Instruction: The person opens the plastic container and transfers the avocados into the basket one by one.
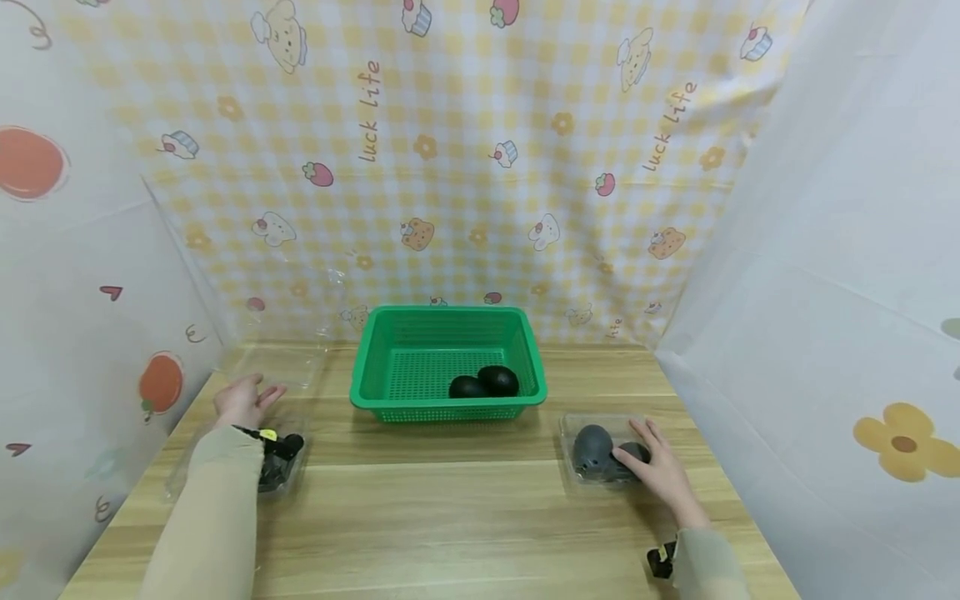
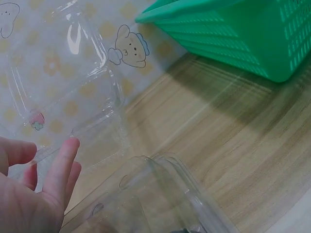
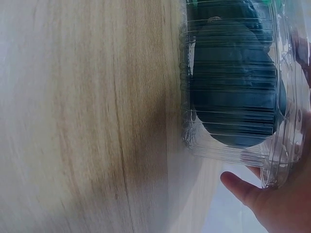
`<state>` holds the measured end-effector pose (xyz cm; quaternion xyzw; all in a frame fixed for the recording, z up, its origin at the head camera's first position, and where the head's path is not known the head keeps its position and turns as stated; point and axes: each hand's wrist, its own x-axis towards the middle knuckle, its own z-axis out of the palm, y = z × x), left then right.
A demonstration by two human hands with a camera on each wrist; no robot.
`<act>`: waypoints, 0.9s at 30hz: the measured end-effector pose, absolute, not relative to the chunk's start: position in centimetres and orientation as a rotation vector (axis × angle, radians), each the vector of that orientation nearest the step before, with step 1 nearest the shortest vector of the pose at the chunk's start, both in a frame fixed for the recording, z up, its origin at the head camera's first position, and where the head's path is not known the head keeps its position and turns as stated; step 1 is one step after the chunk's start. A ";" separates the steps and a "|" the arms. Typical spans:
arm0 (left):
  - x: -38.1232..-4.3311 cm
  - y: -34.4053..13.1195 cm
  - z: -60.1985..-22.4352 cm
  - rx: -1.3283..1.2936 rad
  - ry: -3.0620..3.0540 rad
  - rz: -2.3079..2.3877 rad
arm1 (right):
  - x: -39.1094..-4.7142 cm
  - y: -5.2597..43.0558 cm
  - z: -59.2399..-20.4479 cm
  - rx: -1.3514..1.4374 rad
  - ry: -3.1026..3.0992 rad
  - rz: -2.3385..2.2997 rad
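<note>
My right hand [image 1: 660, 471] lies with spread fingers over a clear plastic box [image 1: 567, 454], touching its right part. Inside that box are two dark, egg-shaped, avocado-like fruits [image 3: 235, 92], seen through the ribbed plastic in the right wrist view. The thumb [image 3: 240, 189] shows beside the box's corner. On the left, my left hand [image 1: 243, 402] has loosely bent fingers and holds nothing. It is above another clear plastic box [image 2: 146, 199], partly hidden by the forearm and wrist camera. Behind the hand rises a clear plastic piece [image 2: 68, 73] against the curtain.
A green basket [image 1: 450, 403] stands at the back middle of the wooden table [image 1: 420, 517], with two black avocado-like fruits [image 1: 495, 381] inside. A patterned curtain [image 1: 450, 192] hangs behind; white sheets [image 1: 832, 300] border the sides.
</note>
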<state>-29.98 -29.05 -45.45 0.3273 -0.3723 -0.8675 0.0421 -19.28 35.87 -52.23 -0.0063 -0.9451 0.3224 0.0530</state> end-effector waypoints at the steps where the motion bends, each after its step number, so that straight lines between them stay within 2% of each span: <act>1: -30.1 -29.0 -45.4 1.008 -1.147 -2.656 | -19.3 35.9 -52.2 -0.026 -2.873 0.984; 12: -30.9 -29.5 -45.7 1.080 -1.256 -2.712 | -19.2 35.8 -52.2 -0.045 -2.878 0.977; 27: -31.4 -30.4 -45.6 1.035 -1.678 -2.758 | -19.5 35.8 -52.4 -0.023 -2.876 0.959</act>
